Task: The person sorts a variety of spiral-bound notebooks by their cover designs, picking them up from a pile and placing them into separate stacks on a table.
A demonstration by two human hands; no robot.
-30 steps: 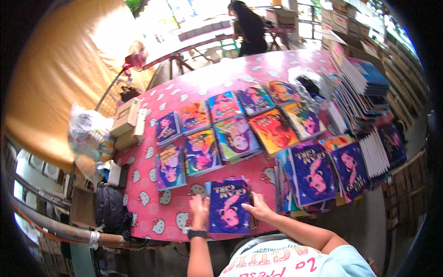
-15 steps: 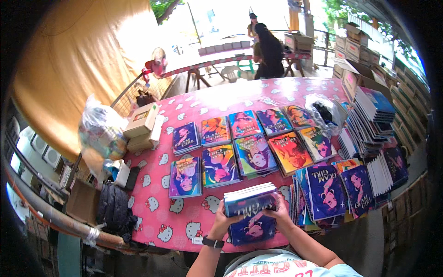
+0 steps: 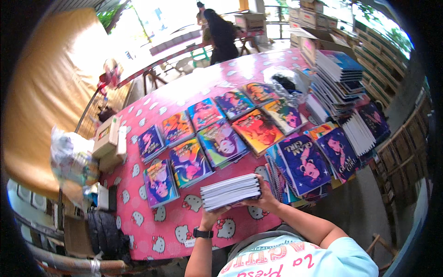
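White page edges up, notebook stack [image 3: 230,193] is between the hands at the table's near side, long axis roughly left-right, right end slightly farther. Left hand [image 3: 213,217] clasps the left end from below, right hand [image 3: 265,197] grips the right; neither nearer. Laid-out notebooks [image 3: 224,144] just beyond. Pink patterned tablecloth [image 3: 134,210]; tan tarp [image 3: 55,97] left, cardboard boxes [image 3: 310,19] far right.

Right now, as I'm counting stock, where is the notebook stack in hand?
In the head view, it is below centre: the notebook stack sits between the left hand and right hand, over the near side of the pink tablecloth.
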